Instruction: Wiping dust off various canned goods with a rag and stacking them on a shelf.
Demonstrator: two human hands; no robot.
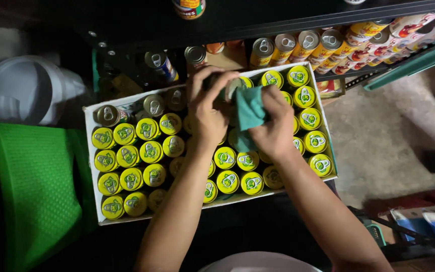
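Mid-wipe, by the look of it: left hand (206, 112) gripped a can (231, 86) held just above the white box (90, 132) of yellow-top cans (151, 151), right hand (274, 126) closed on a teal cloth (250, 112) pressed vs. the can. Next move prob. needs a free slot in the box. Shelf cans (305, 41) lay behind the box, green bag (36, 186) left of it; packed rows crowded the hands.

Both forearms extended fwd, converging. Left hand (206, 113) curled, fingers clenched in grip; right hand (273, 128) closed likewise, just beside it.
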